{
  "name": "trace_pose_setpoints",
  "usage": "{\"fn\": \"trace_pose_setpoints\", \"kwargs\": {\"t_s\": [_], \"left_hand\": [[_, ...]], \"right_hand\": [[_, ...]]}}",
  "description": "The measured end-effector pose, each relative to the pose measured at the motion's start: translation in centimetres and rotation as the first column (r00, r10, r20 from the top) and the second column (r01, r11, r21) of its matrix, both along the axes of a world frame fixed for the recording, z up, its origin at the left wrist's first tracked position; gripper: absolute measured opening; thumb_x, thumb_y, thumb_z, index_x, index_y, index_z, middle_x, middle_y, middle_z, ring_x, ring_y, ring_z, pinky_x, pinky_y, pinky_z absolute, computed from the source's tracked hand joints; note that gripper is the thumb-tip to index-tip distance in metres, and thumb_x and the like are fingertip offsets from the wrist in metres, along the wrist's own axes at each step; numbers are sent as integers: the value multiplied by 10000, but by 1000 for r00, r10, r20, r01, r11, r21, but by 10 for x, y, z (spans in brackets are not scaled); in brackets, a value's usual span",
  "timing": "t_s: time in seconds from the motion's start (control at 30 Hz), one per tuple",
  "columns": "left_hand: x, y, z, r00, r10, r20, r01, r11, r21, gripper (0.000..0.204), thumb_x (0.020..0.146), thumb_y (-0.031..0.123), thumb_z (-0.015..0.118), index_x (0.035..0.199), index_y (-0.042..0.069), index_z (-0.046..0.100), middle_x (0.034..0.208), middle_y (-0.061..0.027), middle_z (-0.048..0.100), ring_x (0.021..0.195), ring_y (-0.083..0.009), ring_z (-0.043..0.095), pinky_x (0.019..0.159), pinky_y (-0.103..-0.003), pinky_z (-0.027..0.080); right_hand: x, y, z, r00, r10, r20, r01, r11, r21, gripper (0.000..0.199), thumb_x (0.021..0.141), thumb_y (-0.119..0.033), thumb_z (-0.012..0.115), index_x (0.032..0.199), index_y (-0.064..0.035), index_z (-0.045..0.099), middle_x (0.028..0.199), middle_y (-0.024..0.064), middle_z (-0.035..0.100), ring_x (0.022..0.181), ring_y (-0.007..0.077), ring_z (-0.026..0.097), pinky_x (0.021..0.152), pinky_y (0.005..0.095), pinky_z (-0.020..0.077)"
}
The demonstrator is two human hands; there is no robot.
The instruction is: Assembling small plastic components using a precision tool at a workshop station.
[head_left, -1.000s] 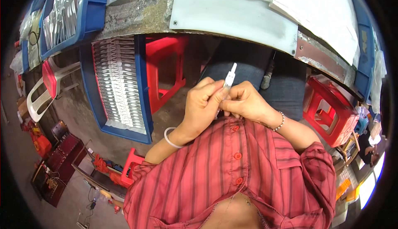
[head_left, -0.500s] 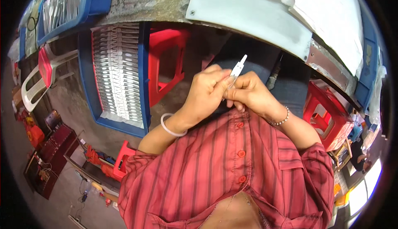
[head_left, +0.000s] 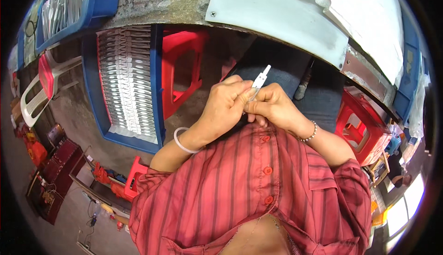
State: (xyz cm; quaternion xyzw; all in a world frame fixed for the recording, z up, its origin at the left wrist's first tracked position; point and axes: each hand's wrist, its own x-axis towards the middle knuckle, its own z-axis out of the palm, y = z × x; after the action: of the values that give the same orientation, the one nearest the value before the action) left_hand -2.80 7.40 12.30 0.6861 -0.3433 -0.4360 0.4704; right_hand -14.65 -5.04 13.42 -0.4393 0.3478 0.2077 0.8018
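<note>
Close together in front of my shirt, both hands work on one slim white plastic-looking piece (head_left: 260, 79) with a narrow tip and small dark holes. My left hand (head_left: 227, 99) pinches its lower end between thumb and fingers. Against it, my right hand (head_left: 273, 102) is closed, thumb and fingertips meeting at the piece's lower end, where something thin and clear shows. The piece points up and away from me, and its lower part is hidden in my fingers. What exactly it is cannot be made out.
A blue tray (head_left: 159, 86) on the left holds rows of slim silvery-white pieces (head_left: 124, 80). Another blue bin (head_left: 85, 17) of similar pieces stands on the worktable (head_left: 277, 20), whose edge runs ahead of me. Red stools (head_left: 168, 70) flank my legs.
Both hands have shifted slightly left together with the white piece, which sits a little lower. The grip looks much the same.
</note>
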Motion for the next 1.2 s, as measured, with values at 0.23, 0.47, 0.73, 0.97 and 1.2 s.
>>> {"fn": "trace_pose_setpoints", "kwargs": {"t_s": [0.23,0.47,0.73,0.97,1.2], "left_hand": [[0,6,10,999,-7,-46,7,1000,12,166,913,36,572,1037,-50,642,768,-66,540,626,-128,547,538,-250,423],[6,7,10,999,-32,26,33,999,-11,164,894,11,578,1035,-39,644,763,-80,540,626,-143,547,542,-260,422],[7,14,19,996,-35,-80,35,999,5,147,893,17,579,1012,-39,644,742,-85,534,630,-156,528,547,-275,412],[9,18,20,996,-61,-72,61,998,10,119,895,32,586,969,-39,646,712,-90,532,630,-173,520,548,-284,400],[8,20,15,996,-47,-78,49,998,25,129,888,39,598,982,-35,647,721,-86,543,631,-174,528,552,-281,406]], "right_hand": [[-3,7,-1,999,-15,32,15,1000,1,298,875,-167,655,628,-4,628,533,41,588,429,74,518,392,212,393],[1,4,4,999,32,20,-31,999,-19,264,883,-135,636,664,13,641,575,56,606,451,80,529,407,223,405],[3,6,12,999,47,9,-48,998,32,273,887,-143,633,662,13,638,604,59,613,474,81,540,416,225,418],[1,8,12,998,58,25,-60,995,84,223,887,-125,620,726,24,658,632,61,621,493,84,550,438,227,437],[1,8,9,998,50,-27,-46,989,137,199,877,-119,628,726,7,664,626,49,622,475,75,537,423,218,426]]}}
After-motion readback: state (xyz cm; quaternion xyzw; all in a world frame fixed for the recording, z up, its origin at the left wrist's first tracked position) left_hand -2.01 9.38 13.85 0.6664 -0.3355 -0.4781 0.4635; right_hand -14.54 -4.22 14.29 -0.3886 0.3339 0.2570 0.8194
